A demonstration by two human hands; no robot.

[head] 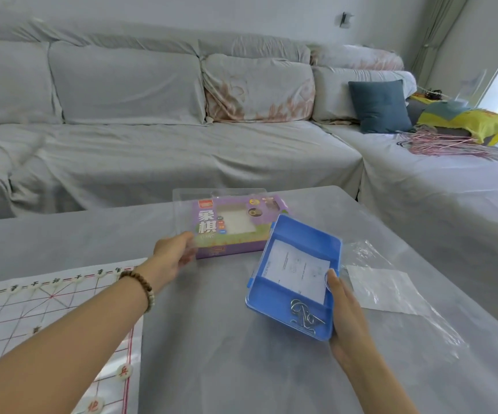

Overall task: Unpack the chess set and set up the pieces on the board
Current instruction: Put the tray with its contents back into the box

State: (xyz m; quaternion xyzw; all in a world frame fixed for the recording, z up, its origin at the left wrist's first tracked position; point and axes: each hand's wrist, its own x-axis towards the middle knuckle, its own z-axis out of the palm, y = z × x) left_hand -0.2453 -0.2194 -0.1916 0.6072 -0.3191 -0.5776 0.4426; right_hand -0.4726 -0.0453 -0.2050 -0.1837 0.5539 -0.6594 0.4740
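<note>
A purple chess set box (pixel 236 228) in a clear plastic cover lies at the far middle of the table. My left hand (pixel 173 253) grips the cover's near left corner. My right hand (pixel 348 318) holds the right edge of an open blue plastic case (pixel 294 274), tilted above the table, with a white paper sheet and metal wire rings (pixel 304 313) inside. The paper chess board (pixel 50 324) lies at the left, with several white round pieces (pixel 124 370) standing on its lines.
A clear plastic bag with a white sheet (pixel 382 291) lies right of the blue case. The table (pixel 212 339) has a grey cover. A covered sofa (pixel 152 138) runs behind the table, with a blue cushion (pixel 380 106) at the right.
</note>
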